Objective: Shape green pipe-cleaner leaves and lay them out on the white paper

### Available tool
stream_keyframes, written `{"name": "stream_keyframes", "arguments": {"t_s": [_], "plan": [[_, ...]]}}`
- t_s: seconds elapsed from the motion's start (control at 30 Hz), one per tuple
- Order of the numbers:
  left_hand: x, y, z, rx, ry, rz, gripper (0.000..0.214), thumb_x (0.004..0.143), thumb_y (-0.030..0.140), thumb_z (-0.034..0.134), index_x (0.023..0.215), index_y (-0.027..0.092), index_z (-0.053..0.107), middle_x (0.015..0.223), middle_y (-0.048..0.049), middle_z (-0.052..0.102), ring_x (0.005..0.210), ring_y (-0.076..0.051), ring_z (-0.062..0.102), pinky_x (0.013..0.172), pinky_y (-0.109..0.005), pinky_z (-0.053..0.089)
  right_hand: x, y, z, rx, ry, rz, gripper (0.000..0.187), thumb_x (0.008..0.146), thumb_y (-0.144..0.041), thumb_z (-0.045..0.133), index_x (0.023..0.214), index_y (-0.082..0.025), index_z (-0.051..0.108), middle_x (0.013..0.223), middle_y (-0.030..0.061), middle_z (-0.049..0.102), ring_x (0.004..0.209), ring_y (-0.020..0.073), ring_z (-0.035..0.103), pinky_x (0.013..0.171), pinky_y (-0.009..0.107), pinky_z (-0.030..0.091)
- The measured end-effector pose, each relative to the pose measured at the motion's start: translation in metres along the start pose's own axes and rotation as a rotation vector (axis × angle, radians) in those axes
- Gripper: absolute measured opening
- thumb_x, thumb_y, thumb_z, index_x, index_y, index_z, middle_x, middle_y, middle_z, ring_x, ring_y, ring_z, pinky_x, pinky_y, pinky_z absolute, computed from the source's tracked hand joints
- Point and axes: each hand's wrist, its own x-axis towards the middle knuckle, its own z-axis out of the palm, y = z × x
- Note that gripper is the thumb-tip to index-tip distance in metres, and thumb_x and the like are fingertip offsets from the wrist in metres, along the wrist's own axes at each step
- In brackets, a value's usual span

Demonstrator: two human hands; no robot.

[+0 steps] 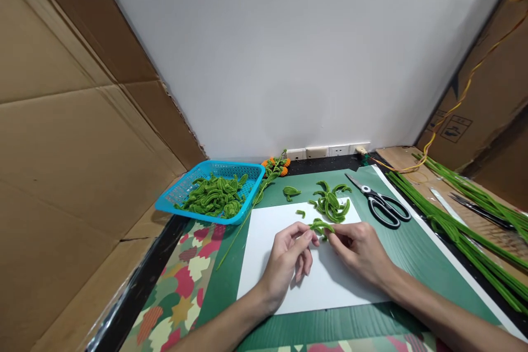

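Observation:
Between my two hands, above a white sheet of paper (264,264), is a bent green pipe cleaner piece (322,225). My left hand (289,253) pinches its left end between thumb and index finger, the other fingers curled loosely. On the right end, the fingertips of my right hand (361,247) are closed. A small pile of curved green pipe cleaner pieces (333,203) lies just beyond, at the paper's far edge. A leaf-shaped piece (291,192) and a short offcut (301,213) lie to the left of that pile.
A blue basket (251,187) of green pipe cleaner leaves (216,195) stands at left. Behind it lies an orange-flowered stem (277,166). Black-handled scissors (388,206) rest on the green mat (416,264). Long green pipe cleaners (457,231) and pliers (480,210) lie at right.

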Motion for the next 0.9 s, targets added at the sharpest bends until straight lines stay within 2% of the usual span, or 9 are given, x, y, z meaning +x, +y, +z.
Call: {"name": "stream_keyframes", "arguments": {"t_s": [0.13,0.27,0.37,0.47,0.6,0.7,0.8,0.9], "plan": [[-0.001,0.001,0.003,0.055,-0.059,0.012,0.037,0.097,0.052,0.067,0.101,0.016,0.060,0.075,0.0012,0.063,0.039,-0.003,0.042,0.035,-0.014,0.029,-0.001,0.000,-0.001,0.065,0.002,0.046,0.045,0.101,-0.036,0.054,0.059,-0.020,0.056,0.052,-0.0012,0.053,0.050,0.0128,0.043,0.053,0.028,0.028],[-0.003,0.001,0.005,0.103,-0.100,0.068,0.034,0.101,0.049,0.063,0.116,0.018,0.059,0.092,-0.0010,0.065,0.044,-0.003,0.049,0.037,-0.014,0.030,0.005,0.006,-0.009,0.083,0.207,0.023,0.050,0.101,-0.038,0.055,0.055,-0.021,0.050,0.049,-0.0033,0.047,0.047,0.0107,0.039,0.053,0.028,0.029],[-0.002,-0.001,0.005,0.121,-0.118,0.079,0.033,0.103,0.047,0.059,0.121,0.019,0.057,0.086,0.0010,0.064,0.044,-0.004,0.050,0.038,-0.014,0.030,0.014,0.016,-0.020,0.045,0.347,0.015,0.052,0.100,-0.040,0.058,0.053,-0.021,0.046,0.049,-0.0047,0.039,0.048,0.0099,0.033,0.053,0.028,0.027],[-0.001,-0.002,0.004,0.140,-0.120,0.071,0.030,0.104,0.044,0.057,0.119,0.018,0.058,0.081,0.0014,0.063,0.043,-0.004,0.049,0.038,-0.015,0.029,0.022,0.028,-0.032,0.075,0.430,0.098,0.055,0.098,-0.046,0.062,0.052,-0.021,0.046,0.049,-0.0050,0.036,0.049,0.0102,0.031,0.052,0.029,0.025],[0.001,-0.003,0.004,0.156,-0.129,0.050,0.021,0.101,0.035,0.057,0.103,0.015,0.063,0.076,0.0009,0.063,0.041,-0.004,0.048,0.037,-0.016,0.029,0.027,0.038,-0.038,0.294,0.424,0.238,0.055,0.096,-0.058,0.064,0.058,-0.019,0.059,0.046,-0.0035,0.045,0.044,0.0115,0.038,0.047,0.028,0.028],[0.002,-0.004,0.004,0.156,-0.138,0.036,0.020,0.100,0.032,0.057,0.095,0.015,0.065,0.072,0.0008,0.063,0.041,-0.005,0.048,0.037,-0.016,0.030,0.029,0.040,-0.035,0.443,0.399,0.289,0.059,0.094,-0.065,0.065,0.057,-0.020,0.060,0.041,-0.0035,0.044,0.038,0.0107,0.035,0.043,0.028,0.024],[0.003,-0.004,0.004,0.160,-0.142,0.034,0.019,0.099,0.032,0.057,0.093,0.015,0.065,0.071,0.0009,0.063,0.041,-0.005,0.047,0.037,-0.016,0.031,0.029,0.041,-0.032,0.501,0.294,0.340,0.064,0.092,-0.070,0.065,0.052,-0.021,0.058,0.035,-0.0041,0.039,0.033,0.0099,0.030,0.041,0.029,0.019],[0.002,-0.005,0.004,0.165,-0.153,0.031,0.019,0.099,0.033,0.057,0.094,0.016,0.064,0.071,0.0008,0.063,0.041,-0.005,0.048,0.037,-0.016,0.030,0.029,0.042,-0.031,0.510,0.195,0.359,0.065,0.092,-0.071,0.064,0.051,-0.021,0.059,0.032,-0.0031,0.041,0.030,0.0103,0.031,0.040,0.029,0.019]]}}
